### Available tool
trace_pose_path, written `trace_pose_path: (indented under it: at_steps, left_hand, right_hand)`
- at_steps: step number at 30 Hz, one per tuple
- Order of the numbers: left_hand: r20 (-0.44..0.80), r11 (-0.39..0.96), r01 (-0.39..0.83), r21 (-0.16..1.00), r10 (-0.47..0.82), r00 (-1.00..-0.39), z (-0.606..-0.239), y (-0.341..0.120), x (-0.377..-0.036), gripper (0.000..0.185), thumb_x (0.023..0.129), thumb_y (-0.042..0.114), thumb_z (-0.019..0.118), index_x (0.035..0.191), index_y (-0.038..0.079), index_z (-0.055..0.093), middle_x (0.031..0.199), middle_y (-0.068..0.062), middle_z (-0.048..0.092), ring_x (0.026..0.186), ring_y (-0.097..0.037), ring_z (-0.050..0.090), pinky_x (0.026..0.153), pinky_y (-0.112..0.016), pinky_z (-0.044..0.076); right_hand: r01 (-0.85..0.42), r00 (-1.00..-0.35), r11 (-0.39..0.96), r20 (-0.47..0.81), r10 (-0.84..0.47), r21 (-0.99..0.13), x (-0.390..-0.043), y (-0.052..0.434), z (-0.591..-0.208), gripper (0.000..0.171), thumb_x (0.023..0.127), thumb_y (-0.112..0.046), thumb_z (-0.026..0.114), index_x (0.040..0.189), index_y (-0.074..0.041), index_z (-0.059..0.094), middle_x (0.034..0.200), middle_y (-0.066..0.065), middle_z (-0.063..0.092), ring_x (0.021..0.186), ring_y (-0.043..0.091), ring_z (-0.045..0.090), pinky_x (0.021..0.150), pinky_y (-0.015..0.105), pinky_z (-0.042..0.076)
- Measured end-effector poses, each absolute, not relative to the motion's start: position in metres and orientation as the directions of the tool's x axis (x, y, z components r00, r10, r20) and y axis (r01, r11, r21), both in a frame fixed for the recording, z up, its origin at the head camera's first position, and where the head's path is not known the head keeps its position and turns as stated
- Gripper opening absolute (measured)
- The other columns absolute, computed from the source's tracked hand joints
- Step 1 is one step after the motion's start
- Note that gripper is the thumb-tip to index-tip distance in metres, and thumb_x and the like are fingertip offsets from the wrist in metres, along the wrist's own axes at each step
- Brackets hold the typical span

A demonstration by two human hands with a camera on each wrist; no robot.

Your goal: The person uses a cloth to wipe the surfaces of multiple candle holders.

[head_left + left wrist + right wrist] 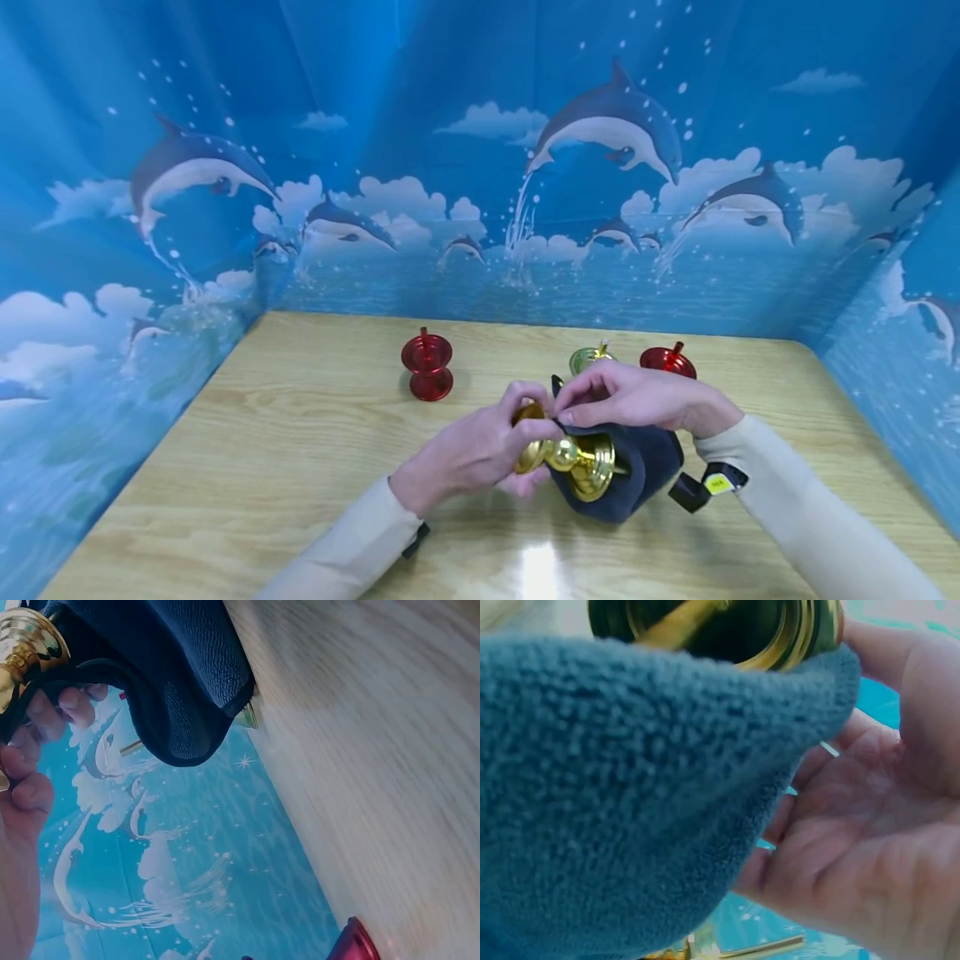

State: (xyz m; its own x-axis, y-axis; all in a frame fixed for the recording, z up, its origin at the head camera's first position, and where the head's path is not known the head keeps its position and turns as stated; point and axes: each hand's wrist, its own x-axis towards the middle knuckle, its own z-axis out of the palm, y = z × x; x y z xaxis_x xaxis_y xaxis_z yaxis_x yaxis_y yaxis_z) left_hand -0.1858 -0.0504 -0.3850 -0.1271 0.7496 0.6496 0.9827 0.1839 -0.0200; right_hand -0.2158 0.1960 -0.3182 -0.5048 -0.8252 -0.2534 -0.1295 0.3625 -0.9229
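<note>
A shiny gold candle holder [566, 454] lies tilted over the table, its wide spiked dish facing right toward a dark blue cloth [654, 467]. My left hand [480, 450] grips the holder by its other end, fingers curled round it. Thumb and fingers of my right hand [645, 398] pinch the cloth's upper edge, close beside the left fingertips. In the right wrist view the fuzzy cloth [615, 787] hangs in front of the holder's dish [810, 634] and hides part of it. The left wrist view has the cloth [176, 675] draped next to the gold holder [34, 645].
A red candle holder [430, 358] stands at the back left of the wooden table [315, 417]. Behind my right hand are a green candle holder [583, 360] and another red one [666, 360], both partly hidden. A dolphin-print curtain [450, 150] encloses the back and sides.
</note>
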Motion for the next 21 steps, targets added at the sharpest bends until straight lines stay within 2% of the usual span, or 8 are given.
trace_pose_path:
  at_steps: [3, 7, 10, 12, 15, 18, 21]
  left_hand:
    - [0.665, 0.166, 0.985, 0.042, 0.731, -0.151, -0.386, -0.052, -0.190, 0.043, 0.099, 0.026, 0.061, 0.130, 0.015, 0.034, 0.123, -0.016, 0.041, 0.072, -0.009, 0.051, 0.067, -0.009, 0.045]
    - [0.686, 0.174, 0.975, 0.140, 0.693, -0.223, -0.387, -0.052, -0.190, 0.038, 0.098, 0.023, 0.064, 0.127, 0.014, 0.041, 0.127, -0.017, 0.040, 0.093, -0.018, 0.060, 0.079, -0.011, 0.050]
    - [0.676, 0.165, 0.946, 0.280, 0.666, -0.316, -0.386, -0.050, -0.184, 0.033, 0.096, 0.019, 0.067, 0.122, 0.014, 0.046, 0.131, -0.017, 0.039, 0.103, -0.020, 0.059, 0.087, -0.014, 0.051]
    - [0.654, 0.151, 0.907, 0.394, 0.647, -0.392, -0.385, -0.048, -0.180, 0.030, 0.095, 0.015, 0.068, 0.118, 0.013, 0.049, 0.131, -0.016, 0.037, 0.106, -0.020, 0.055, 0.087, -0.017, 0.052]
    - [0.597, 0.141, 0.810, 0.569, 0.607, -0.525, -0.384, -0.045, -0.174, 0.021, 0.098, 0.016, 0.064, 0.114, 0.014, 0.050, 0.129, -0.014, 0.035, 0.113, -0.020, 0.049, 0.093, -0.029, 0.053]
    - [0.535, 0.142, 0.703, 0.697, 0.548, -0.642, -0.384, -0.042, -0.170, 0.018, 0.102, 0.029, 0.055, 0.114, 0.015, 0.051, 0.125, -0.010, 0.037, 0.117, -0.020, 0.043, 0.098, -0.040, 0.050]
    - [0.490, 0.173, 0.635, 0.753, 0.496, -0.717, -0.385, -0.042, -0.168, 0.037, 0.104, 0.047, 0.044, 0.123, 0.016, 0.052, 0.122, -0.008, 0.041, 0.113, -0.019, 0.044, 0.097, -0.043, 0.047]
  right_hand:
    - [-0.135, -0.532, 0.356, -0.236, -0.813, -0.925, -0.215, 0.198, -0.315, 0.026, 0.105, -0.017, 0.057, 0.121, 0.000, 0.068, 0.112, 0.012, 0.069, 0.096, 0.018, 0.069, 0.088, 0.031, 0.057]
    - [-0.176, -0.578, 0.373, -0.211, -0.788, -0.911, -0.212, 0.199, -0.312, 0.026, 0.104, -0.018, 0.058, 0.123, -0.003, 0.069, 0.115, 0.013, 0.070, 0.099, 0.020, 0.069, 0.089, 0.031, 0.057]
    - [-0.186, -0.599, 0.385, -0.206, -0.774, -0.904, -0.210, 0.199, -0.313, 0.025, 0.104, -0.019, 0.060, 0.122, -0.005, 0.069, 0.115, 0.012, 0.070, 0.098, 0.019, 0.068, 0.088, 0.031, 0.057]
    - [-0.184, -0.609, 0.388, -0.205, -0.766, -0.903, -0.210, 0.198, -0.314, 0.024, 0.103, -0.019, 0.060, 0.121, -0.005, 0.070, 0.115, 0.012, 0.070, 0.097, 0.019, 0.068, 0.088, 0.031, 0.056]
    - [-0.169, -0.624, 0.388, -0.206, -0.754, -0.906, -0.209, 0.197, -0.317, 0.024, 0.103, -0.019, 0.061, 0.121, -0.005, 0.069, 0.115, 0.012, 0.070, 0.099, 0.020, 0.068, 0.089, 0.031, 0.056]
    - [-0.151, -0.646, 0.394, -0.211, -0.734, -0.907, -0.208, 0.195, -0.320, 0.027, 0.103, -0.021, 0.061, 0.124, -0.005, 0.068, 0.115, 0.010, 0.071, 0.103, 0.020, 0.069, 0.091, 0.031, 0.055]
    - [-0.131, -0.667, 0.405, -0.222, -0.711, -0.905, -0.208, 0.193, -0.323, 0.030, 0.103, -0.023, 0.062, 0.126, -0.005, 0.067, 0.115, 0.009, 0.072, 0.104, 0.020, 0.069, 0.092, 0.030, 0.055]
